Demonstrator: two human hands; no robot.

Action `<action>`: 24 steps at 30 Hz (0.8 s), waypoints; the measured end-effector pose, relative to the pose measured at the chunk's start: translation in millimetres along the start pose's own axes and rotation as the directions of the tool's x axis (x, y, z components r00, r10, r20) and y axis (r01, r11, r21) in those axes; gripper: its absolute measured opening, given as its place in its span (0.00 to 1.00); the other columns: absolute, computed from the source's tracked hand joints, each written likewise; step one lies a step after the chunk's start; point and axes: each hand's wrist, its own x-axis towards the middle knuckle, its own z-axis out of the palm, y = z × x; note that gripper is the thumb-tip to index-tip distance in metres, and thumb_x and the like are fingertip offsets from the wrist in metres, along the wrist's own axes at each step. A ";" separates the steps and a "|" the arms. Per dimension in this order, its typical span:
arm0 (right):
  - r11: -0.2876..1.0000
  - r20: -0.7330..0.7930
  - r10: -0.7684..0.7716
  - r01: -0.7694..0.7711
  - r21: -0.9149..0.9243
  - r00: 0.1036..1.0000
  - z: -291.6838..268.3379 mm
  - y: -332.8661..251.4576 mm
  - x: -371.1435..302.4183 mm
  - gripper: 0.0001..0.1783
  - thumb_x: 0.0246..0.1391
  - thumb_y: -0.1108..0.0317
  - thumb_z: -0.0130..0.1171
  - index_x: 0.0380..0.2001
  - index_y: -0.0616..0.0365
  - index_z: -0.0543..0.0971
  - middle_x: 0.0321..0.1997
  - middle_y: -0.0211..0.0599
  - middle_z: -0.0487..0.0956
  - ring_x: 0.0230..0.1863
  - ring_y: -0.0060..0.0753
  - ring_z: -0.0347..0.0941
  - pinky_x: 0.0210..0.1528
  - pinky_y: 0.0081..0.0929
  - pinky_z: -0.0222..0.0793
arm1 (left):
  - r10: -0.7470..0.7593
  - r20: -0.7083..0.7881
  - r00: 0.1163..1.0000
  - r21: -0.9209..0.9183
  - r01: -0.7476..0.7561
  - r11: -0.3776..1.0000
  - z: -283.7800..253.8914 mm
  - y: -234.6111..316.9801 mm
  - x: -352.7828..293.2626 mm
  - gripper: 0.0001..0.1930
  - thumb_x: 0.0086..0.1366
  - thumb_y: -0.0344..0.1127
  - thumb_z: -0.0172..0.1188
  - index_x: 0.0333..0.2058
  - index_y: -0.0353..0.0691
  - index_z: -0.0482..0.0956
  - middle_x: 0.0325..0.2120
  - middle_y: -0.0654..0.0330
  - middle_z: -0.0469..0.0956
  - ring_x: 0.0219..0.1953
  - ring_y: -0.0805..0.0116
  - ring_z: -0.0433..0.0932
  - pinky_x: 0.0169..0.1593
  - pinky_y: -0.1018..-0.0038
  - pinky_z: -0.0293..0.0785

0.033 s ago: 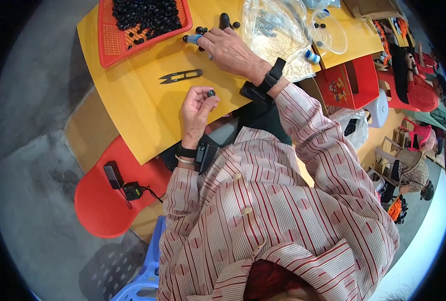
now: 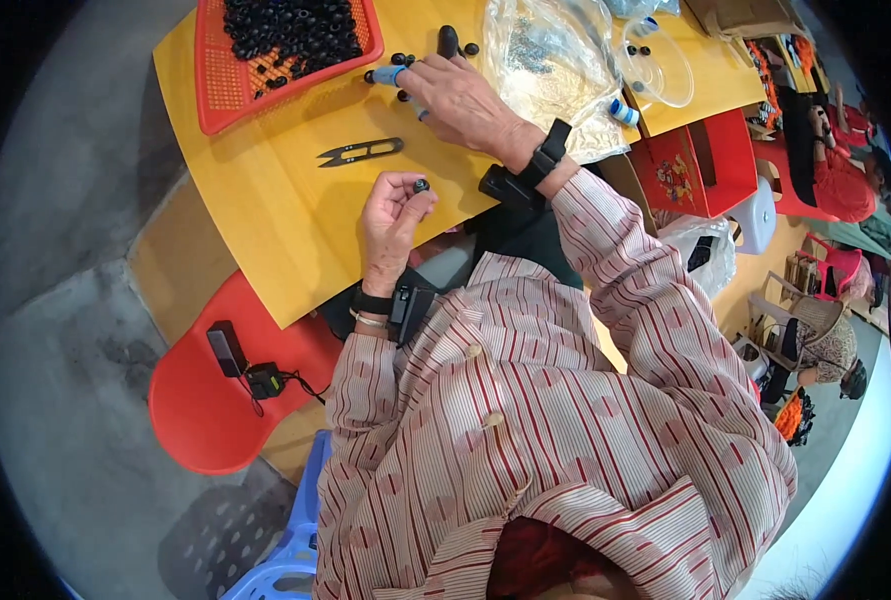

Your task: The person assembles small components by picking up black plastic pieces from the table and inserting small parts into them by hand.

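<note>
My left hand (image 2: pixel 393 225) is closed above the table's near edge, pinching a small dark round bead-like piece (image 2: pixel 421 186) between thumb and fingertips. Farther away, my right hand (image 2: pixel 460 105) lies palm down over the table, with blue wraps (image 2: pixel 388 76) on its fingers. Its index finger stretches left, its tip against a small black round piece (image 2: pixel 369 76); the underside of the hand is hidden. Just beyond its knuckles are a loose black bead (image 2: pixel 472 49) and a longer dark object (image 2: pixel 448 41). Black thread snips (image 2: pixel 362 151) lie between the two hands and the basket.
A red plastic basket (image 2: pixel 210 90) with many black pieces stands at the far left of the yellow table (image 2: pixel 295 230). Right of my hand lie a clear plastic bag (image 2: pixel 555 80), a clear tub (image 2: pixel 665 75) and a blue-white spool (image 2: pixel 624 112). A red stool (image 2: pixel 205 420) carries chargers.
My right hand has shifted very slightly to the right. My left hand keeps its pinch on the dark bead-like piece.
</note>
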 end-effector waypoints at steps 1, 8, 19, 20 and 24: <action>0.987 -0.014 0.069 -0.066 0.144 0.998 -3.9 0.0 -3.4 0.16 0.44 0.74 0.54 0.40 0.57 0.71 0.33 0.33 0.73 0.39 0.40 0.70 0.38 0.35 0.64 | -0.001 0.002 1.000 0.000 0.001 1.000 0.6 0.1 0.0 0.11 0.59 0.24 0.56 0.40 0.34 0.69 0.27 0.63 0.75 0.28 0.80 0.72 0.35 0.85 0.69; -0.042 0.337 0.444 -0.356 0.933 0.830 -16.5 -39.6 -28.0 0.20 0.50 0.70 0.55 0.49 0.59 0.70 0.42 0.34 0.75 0.44 0.26 0.71 0.48 0.22 0.65 | 0.010 -0.030 0.999 -0.027 -0.011 1.000 -3.8 -4.2 0.8 0.10 0.60 0.27 0.55 0.40 0.34 0.69 0.28 0.61 0.76 0.28 0.80 0.72 0.34 0.85 0.68; -0.651 0.543 0.337 -0.226 0.725 0.769 -17.5 -65.7 -60.2 0.24 0.51 0.70 0.57 0.53 0.59 0.67 0.42 0.30 0.75 0.44 0.22 0.69 0.52 0.22 0.63 | 0.085 -0.167 0.982 -0.174 -0.114 0.978 6.8 7.0 1.0 0.11 0.61 0.27 0.55 0.42 0.33 0.68 0.30 0.60 0.75 0.29 0.76 0.72 0.35 0.81 0.68; -0.617 0.528 0.343 -0.238 0.750 0.777 -15.0 -68.0 -61.6 0.20 0.52 0.72 0.56 0.50 0.59 0.69 0.41 0.29 0.76 0.44 0.21 0.70 0.52 0.21 0.63 | 0.085 -0.185 0.979 -0.223 -0.126 0.967 9.7 8.6 1.5 0.11 0.61 0.26 0.55 0.41 0.33 0.69 0.30 0.60 0.74 0.29 0.76 0.72 0.36 0.82 0.68; -0.374 0.451 0.401 -0.307 0.875 0.797 -15.2 -73.6 -61.5 0.14 0.53 0.74 0.56 0.44 0.58 0.73 0.40 0.26 0.76 0.43 0.18 0.70 0.51 0.19 0.63 | 0.098 -0.229 0.968 -0.248 -0.155 0.956 13.0 7.6 1.0 0.10 0.61 0.25 0.55 0.41 0.33 0.68 0.32 0.60 0.73 0.31 0.78 0.72 0.38 0.83 0.69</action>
